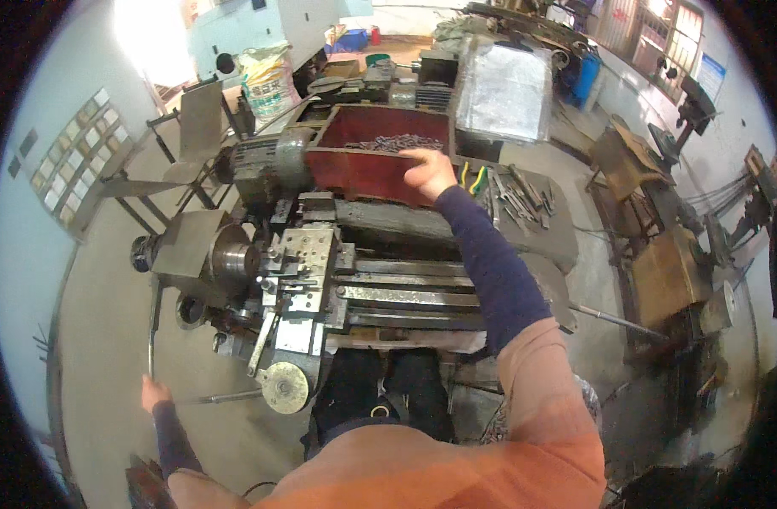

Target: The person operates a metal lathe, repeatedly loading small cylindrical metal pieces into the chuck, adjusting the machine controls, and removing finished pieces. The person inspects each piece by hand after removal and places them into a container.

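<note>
Reaching over the lathe [405, 297], the right hand [426, 172] hangs at the near rim of the red tray [354, 165] behind the lathe, fingers curled down beside a heap of small dark metal pieces [394, 142]. (Photographer)

Has it got one? (Desk)

Cannot tell; the fingertips are hidden, so whether it grips a piece or only touches the rim is unclear. (Photographer)

And the other hand? (Desk)

The left hand [155, 393], low at the lathe's left front corner, is clenched round a thin steel rod [151, 339] that runs up toward the chuck [231, 259]. (Photographer)

What stage would you call it? (Desk)

Picking stock, by the look: one hand at the tray, one steadying the rod. The next move, I would judge, calls for a firm pinch on a single piece and a clear lift over the rim. (Photographer)

Anything else? (Desk)

A round handwheel [285, 388] at the lathe's front; green-handled pliers [477, 180] and loose tools [524, 193] on the bench to its right. (Photographer)
</note>
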A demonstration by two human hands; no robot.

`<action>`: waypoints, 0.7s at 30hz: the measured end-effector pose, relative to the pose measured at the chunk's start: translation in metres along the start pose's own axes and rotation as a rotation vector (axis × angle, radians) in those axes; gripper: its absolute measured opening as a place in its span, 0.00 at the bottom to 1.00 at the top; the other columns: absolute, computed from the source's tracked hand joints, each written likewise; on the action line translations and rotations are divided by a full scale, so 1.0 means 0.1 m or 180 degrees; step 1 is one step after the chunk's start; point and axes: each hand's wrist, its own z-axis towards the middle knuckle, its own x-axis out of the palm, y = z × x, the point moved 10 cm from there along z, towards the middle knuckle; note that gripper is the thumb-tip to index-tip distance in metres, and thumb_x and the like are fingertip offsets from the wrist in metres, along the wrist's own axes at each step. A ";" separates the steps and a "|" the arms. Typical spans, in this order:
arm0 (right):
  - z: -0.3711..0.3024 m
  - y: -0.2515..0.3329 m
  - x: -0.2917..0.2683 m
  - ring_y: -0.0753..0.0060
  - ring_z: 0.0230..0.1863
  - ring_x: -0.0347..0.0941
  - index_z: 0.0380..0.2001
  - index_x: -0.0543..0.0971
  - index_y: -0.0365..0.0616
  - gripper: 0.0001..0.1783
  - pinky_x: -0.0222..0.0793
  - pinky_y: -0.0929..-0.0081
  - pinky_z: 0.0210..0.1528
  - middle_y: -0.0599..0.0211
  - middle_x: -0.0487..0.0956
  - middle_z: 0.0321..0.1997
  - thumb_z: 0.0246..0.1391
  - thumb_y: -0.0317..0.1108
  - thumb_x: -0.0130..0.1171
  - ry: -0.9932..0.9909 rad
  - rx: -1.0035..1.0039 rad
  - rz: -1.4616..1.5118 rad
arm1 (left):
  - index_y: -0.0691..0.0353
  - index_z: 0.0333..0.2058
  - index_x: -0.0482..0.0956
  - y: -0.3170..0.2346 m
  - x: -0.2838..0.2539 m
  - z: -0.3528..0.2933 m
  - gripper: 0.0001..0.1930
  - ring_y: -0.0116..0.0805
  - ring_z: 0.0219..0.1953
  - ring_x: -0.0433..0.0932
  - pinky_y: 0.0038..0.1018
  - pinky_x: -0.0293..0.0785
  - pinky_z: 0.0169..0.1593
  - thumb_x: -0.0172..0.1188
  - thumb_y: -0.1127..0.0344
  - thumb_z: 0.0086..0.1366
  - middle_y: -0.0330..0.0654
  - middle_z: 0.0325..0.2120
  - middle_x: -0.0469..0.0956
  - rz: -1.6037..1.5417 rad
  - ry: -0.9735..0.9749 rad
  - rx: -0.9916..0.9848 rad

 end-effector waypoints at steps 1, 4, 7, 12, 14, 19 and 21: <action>-0.16 0.00 -0.05 0.75 0.29 0.74 0.38 0.79 0.44 0.22 0.70 0.76 0.35 0.62 0.79 0.29 0.31 0.29 0.55 0.0193 -0.0007 0.0109 | 0.53 0.44 0.65 -0.04 0.00 -0.03 0.18 0.50 0.37 0.76 0.42 0.72 0.37 0.54 0.66 0.53 0.48 0.33 0.77 0.0001 0.0062 -0.0122; -0.68 0.15 -0.42 0.75 0.29 0.75 0.37 0.79 0.44 0.21 0.70 0.78 0.34 0.64 0.79 0.27 0.31 0.28 0.54 0.0301 0.0125 0.0246 | 0.51 0.46 0.65 0.11 0.12 -0.03 0.20 0.50 0.38 0.76 0.42 0.71 0.39 0.54 0.65 0.52 0.47 0.34 0.77 -0.0041 -0.0179 -0.0138; -1.29 0.06 -1.05 0.76 0.27 0.74 0.37 0.79 0.42 0.22 0.69 0.78 0.34 0.63 0.78 0.26 0.31 0.27 0.54 0.0143 0.0125 -0.0177 | 0.50 0.46 0.68 0.04 0.16 0.01 0.19 0.49 0.40 0.75 0.42 0.70 0.41 0.54 0.59 0.54 0.46 0.38 0.76 0.0067 0.0181 -0.0196; -2.52 0.09 -2.21 0.79 0.33 0.73 0.37 0.78 0.39 0.21 0.68 0.79 0.39 0.65 0.79 0.31 0.33 0.26 0.50 -0.0124 0.0906 -0.0753 | 0.57 0.46 0.71 -0.20 -0.14 -0.20 0.22 0.50 0.42 0.73 0.39 0.69 0.45 0.55 0.53 0.56 0.48 0.42 0.74 0.0035 0.0469 -0.0440; -3.10 0.11 -2.58 0.79 0.35 0.72 0.37 0.78 0.37 0.21 0.68 0.80 0.41 0.65 0.79 0.33 0.34 0.25 0.49 -0.0275 0.1251 -0.0863 | 0.53 0.45 0.72 0.40 0.15 0.23 0.23 0.48 0.34 0.76 0.39 0.69 0.34 0.49 0.52 0.51 0.45 0.35 0.77 0.0145 0.0104 -0.0292; -4.94 0.38 -3.25 0.79 0.34 0.72 0.35 0.78 0.34 0.18 0.68 0.81 0.39 0.66 0.79 0.32 0.36 0.22 0.48 -0.1100 0.2395 -0.1289 | 0.60 0.38 0.77 0.02 0.21 0.32 0.28 0.47 0.32 0.77 0.44 0.72 0.37 0.62 0.43 0.45 0.53 0.35 0.77 -0.0304 -0.0217 -0.0122; -5.50 0.45 -3.23 0.81 0.28 0.71 0.33 0.79 0.34 0.17 0.67 0.81 0.33 0.70 0.78 0.26 0.35 0.22 0.50 -0.1261 0.2918 -0.1496 | 0.60 0.37 0.77 -0.07 0.20 0.33 0.27 0.47 0.31 0.77 0.43 0.72 0.36 0.62 0.44 0.45 0.53 0.33 0.77 -0.0303 -0.0325 -0.0020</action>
